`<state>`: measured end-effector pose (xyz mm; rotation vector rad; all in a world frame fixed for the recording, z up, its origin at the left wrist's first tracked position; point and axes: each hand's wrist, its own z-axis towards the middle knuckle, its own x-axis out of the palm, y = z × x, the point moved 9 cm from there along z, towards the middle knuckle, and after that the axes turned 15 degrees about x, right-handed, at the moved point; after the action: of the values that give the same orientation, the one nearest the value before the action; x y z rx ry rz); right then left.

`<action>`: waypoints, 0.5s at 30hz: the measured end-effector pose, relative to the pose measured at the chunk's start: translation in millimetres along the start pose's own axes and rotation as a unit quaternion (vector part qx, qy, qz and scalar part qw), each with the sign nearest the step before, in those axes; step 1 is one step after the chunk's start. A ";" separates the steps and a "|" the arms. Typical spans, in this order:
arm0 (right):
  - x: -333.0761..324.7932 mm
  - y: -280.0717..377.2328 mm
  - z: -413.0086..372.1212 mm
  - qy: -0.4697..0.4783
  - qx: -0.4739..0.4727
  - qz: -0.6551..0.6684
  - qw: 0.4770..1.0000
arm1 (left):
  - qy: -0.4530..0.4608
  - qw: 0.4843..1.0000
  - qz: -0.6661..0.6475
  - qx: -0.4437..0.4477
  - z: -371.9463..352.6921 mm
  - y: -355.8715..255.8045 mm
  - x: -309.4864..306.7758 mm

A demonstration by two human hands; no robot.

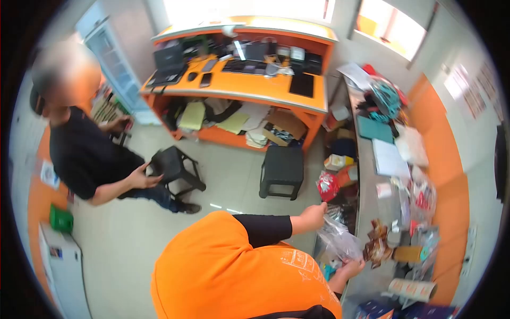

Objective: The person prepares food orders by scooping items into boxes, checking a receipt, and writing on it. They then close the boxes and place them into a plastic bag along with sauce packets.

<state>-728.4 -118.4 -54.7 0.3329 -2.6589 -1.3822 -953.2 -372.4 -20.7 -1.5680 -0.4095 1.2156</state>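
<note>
a crumpled, clear plastic bag (339, 239) hangs between the person's two hands, in front of the long, narrow grey countertop (366, 196). the left hand (312, 217), below a black sleeve (265, 229), is closed at the bag's upper end; a shiny red bundle (328, 186) sits just beyond its fingers, and whether they touch it i cannot tell. the right hand (350, 267) has its fingers curled on the lower end of the bag, gripping it near the counter's edge. a small turquoise item (329, 271) shows just beside that hand, partly hidden.

on the countertop, near the bag, lies a crinkled brown-and-white wrapper (376, 243), with a brown cylindrical roll (408, 253) beside it. farther along are a white sheaf of paper (390, 158) and a flat teal folder (374, 129). well apart, another person in a black t-shirt (87, 151) stands by a black plastic stool (174, 164).
</note>
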 end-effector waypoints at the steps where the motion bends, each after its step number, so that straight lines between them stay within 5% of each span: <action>1: 19.7 -2.3 3.1 0.077 0.020 -0.024 0.997 | -0.010 1.000 0.008 -0.018 -2.4 16.3 -7.3; 4: 77.0 -24.5 2.4 0.293 0.067 -0.148 0.942 | -0.117 0.989 -0.080 -0.044 -12.0 82.7 -23.1; 5: 103.3 -10.2 -17.4 0.354 -0.093 -0.286 0.886 | -0.160 0.985 -0.050 -0.043 -22.8 88.3 -45.5; 7: 146.7 -13.0 -75.2 0.424 -0.394 -0.495 0.648 | -0.265 0.961 0.026 -0.075 -58.2 99.6 -120.8; 8: 155.4 -15.4 -50.1 0.377 -0.243 -0.514 0.732 | -0.261 0.959 0.046 -0.096 -80.8 96.1 -156.3; 11: 203.7 -49.2 -83.3 0.553 -0.007 -0.560 0.617 | -0.196 0.958 0.127 -0.164 -155.6 163.2 -145.0; 14: 284.9 -80.2 -127.3 0.609 -0.175 -0.521 0.571 | -0.116 0.935 0.096 -0.320 -253.1 231.0 -123.7; 15: 304.2 -104.2 -151.9 0.656 -0.111 -0.514 0.541 | -0.100 0.922 0.069 -0.368 -283.8 248.8 -113.0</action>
<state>-976.4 -373.3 -49.8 2.0485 -0.8321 -0.7778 -837.8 -701.2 -204.5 -2.1335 -0.9896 1.4248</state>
